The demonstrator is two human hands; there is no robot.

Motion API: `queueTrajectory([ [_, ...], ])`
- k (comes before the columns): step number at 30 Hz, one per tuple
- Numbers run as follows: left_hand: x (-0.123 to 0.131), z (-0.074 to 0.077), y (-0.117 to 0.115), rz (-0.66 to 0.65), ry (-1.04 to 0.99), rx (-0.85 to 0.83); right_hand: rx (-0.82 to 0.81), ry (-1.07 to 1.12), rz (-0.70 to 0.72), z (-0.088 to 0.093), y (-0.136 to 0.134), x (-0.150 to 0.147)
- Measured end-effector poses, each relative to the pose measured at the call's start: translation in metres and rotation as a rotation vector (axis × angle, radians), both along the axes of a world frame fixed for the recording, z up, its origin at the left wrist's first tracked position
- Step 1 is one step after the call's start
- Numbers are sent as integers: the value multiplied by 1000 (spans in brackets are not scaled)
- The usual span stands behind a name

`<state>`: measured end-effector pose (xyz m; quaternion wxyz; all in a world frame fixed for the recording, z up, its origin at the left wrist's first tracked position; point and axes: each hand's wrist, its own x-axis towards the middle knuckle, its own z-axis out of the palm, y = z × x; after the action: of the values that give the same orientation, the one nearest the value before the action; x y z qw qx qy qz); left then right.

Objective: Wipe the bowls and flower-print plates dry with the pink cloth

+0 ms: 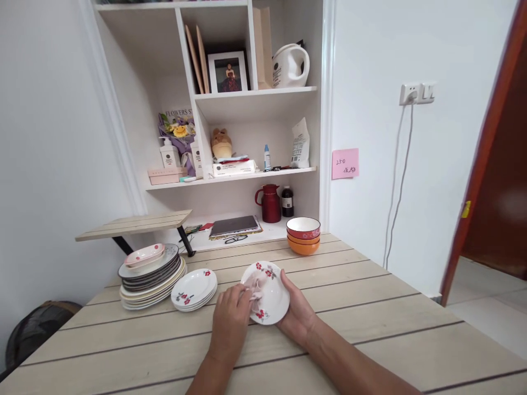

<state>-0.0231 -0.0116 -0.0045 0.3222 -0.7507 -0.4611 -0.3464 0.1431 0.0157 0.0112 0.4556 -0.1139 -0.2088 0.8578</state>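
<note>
In the head view, the left hand (230,321) has its grip closed on a pale crumpled cloth (257,289), which it presses against the face of a flowered plate (275,300). The right hand (298,315) clamps its grip on the plate's right rim, thumb over the edge and fingers behind. The plate sits tilted toward the person, just above the near middle of the bench (370,307). Whether its lower edge touches the wood cannot be told.

Only one hand supports the plate, by a single edge. A hard push from the cloth could lever the glazed rim out of that grip and knock it on the boards. A wide sweep of the left arm could also catch the stack of small plates (194,288) just beside it. The taller pile of large plates (150,277) stands further left, with a pink dish (144,255) on top.

The bench is pale planked wood with dark seams, set against a white wall. Stacked bowls (303,236) sit at its far edge, well apart from the hands. Behind them are white shelves (255,93) holding a red jug (269,204), a dark bottle (287,201) and a white kettle (290,66). A pink note (345,163) and a wall socket (416,93) with a hanging cable are on the wall, and a brown door frame (486,164) stands at the right.
</note>
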Motion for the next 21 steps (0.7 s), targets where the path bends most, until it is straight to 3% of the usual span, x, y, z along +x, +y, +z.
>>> queueTrajectory([
  [7,8,-4,-2,-195,134,20,-42,-3,-7,10,0,7],
  [21,8,-5,2,-201,106,-20,-19,24,6,0,6,5],
])
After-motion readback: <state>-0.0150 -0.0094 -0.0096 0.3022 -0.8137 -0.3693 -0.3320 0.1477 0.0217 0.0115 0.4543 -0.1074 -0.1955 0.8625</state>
